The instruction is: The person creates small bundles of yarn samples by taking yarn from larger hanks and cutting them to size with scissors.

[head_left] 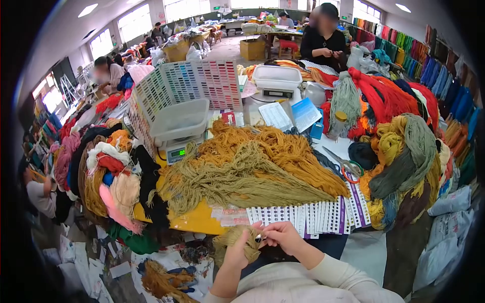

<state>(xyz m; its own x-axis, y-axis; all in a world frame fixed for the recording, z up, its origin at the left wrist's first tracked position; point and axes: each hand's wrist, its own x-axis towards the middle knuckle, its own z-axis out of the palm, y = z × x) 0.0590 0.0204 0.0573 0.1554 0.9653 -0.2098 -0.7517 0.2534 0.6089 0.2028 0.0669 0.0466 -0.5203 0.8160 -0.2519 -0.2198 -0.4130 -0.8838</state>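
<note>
My left hand point(238, 251) is wrapped round a bundled hank of olive-tan yarn point(226, 244) in front of my lap. Close by, my right hand point(285, 238) pinches at the edge of that bundle; a small pale bit shows between the hands, too small to name. On the table ahead lies a long heap of olive yarn point(242, 174), with mustard-brown yarn point(283, 144) behind it. White cards with punched holes point(318, 218) are fanned along the near table edge, just beyond my right hand.
Scissors point(348, 166) lie right of the yarn. A digital scale point(177, 154) bearing a plastic tub point(180, 118) stands left, before a colour chart point(197, 83). Yarn piles point(404, 151) flank both sides. Across the table sits a person in black point(323, 40). Yarn scraps point(164, 280) litter the floor.
</note>
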